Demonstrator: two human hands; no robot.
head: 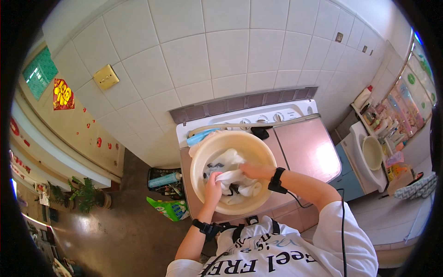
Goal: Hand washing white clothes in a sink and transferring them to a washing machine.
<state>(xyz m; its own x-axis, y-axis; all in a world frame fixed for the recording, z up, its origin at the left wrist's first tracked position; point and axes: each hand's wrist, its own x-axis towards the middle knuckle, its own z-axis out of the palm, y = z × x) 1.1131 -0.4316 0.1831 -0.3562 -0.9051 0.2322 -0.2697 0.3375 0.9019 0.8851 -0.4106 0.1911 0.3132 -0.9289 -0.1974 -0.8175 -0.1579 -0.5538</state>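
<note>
A wide cream plastic basin (pixel 264 152) stands on the pink lid of a twin-tub washing machine (pixel 308 142). Inside it lies a wet white garment (pixel 230 159) with dark grey and black parts, in what looks like shallow water. My left hand (pixel 213 187) grips a bunched fold of the white cloth near the middle of the basin. On the right, my right hand (pixel 254 171) holds another part of the same cloth, its fingertips partly hidden by the fabric. The cloth stretches between both hands.
A grey hose (pixel 256 125) runs along the machine's knobs. Behind the basin lie a blue cloth (pixel 202 136) and a black cloth (pixel 261 132). A green detergent bag (pixel 169 208) and a black crate (pixel 164 190) stand on the floor at left. At right is a white washbasin (pixel 356 138).
</note>
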